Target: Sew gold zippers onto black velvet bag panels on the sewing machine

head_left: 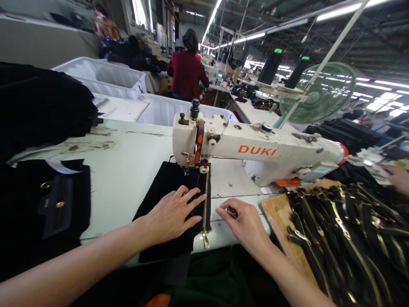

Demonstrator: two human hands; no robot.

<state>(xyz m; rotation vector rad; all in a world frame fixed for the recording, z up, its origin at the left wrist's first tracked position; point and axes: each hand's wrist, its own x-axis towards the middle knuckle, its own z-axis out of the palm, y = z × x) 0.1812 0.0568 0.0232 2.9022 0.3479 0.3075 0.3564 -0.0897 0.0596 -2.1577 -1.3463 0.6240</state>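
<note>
My left hand lies flat with fingers spread on a piece of black fabric. A zipper with gold teeth runs along the fabric's right edge, its pull hanging at the near end. The fabric's far end sits under the needle area of a white sewing machine. Right of the zipper, my right hand is closed, thumb and fingertips together. Something small and dark shows inside its curled fingers, too hidden to name. That hand is apart from the fabric.
Many loose gold-toothed zippers lie on a wooden board at right. Black fabric pieces are stacked at left. White plastic bins stand behind the table. A green fan and a person in dark red are farther back.
</note>
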